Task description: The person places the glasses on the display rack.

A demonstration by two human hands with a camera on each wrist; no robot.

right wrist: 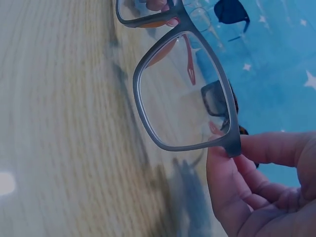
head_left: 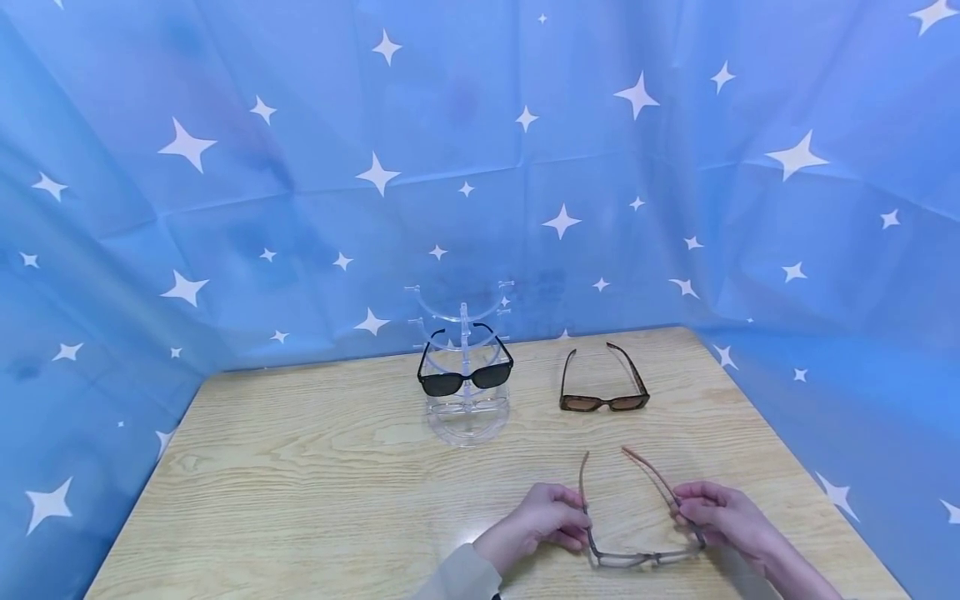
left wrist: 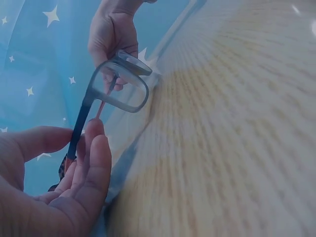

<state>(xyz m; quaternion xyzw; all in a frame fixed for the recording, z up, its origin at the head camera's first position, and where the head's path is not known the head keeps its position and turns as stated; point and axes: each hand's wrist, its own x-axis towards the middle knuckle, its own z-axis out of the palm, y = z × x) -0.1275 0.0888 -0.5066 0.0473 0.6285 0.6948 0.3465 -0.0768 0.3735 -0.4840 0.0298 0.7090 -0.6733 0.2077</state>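
A pair of clear-lensed eyeglasses (head_left: 645, 557) with a grey front and reddish-brown temple tips is held open just over the table, its front toward me. My left hand (head_left: 542, 518) pinches the left temple between thumb and fingers. On the other side, my right hand (head_left: 723, 517) pinches the right temple close to the hinge. The right wrist view shows thumb and forefinger at the corner of the grey rim (right wrist: 185, 147). Seen from the left wrist, the dark part of the temple (left wrist: 81, 121) lies between thumb and fingertips.
Beyond the hands stands a clear plastic display stand (head_left: 465, 333) with several tiers, bearing black sunglasses (head_left: 442, 384). Brown tortoiseshell sunglasses (head_left: 603, 403) lie unfolded on the wooden table (head_left: 300, 483) to its right. A blue star-patterned cloth (head_left: 465, 133) hangs behind and along the sides.
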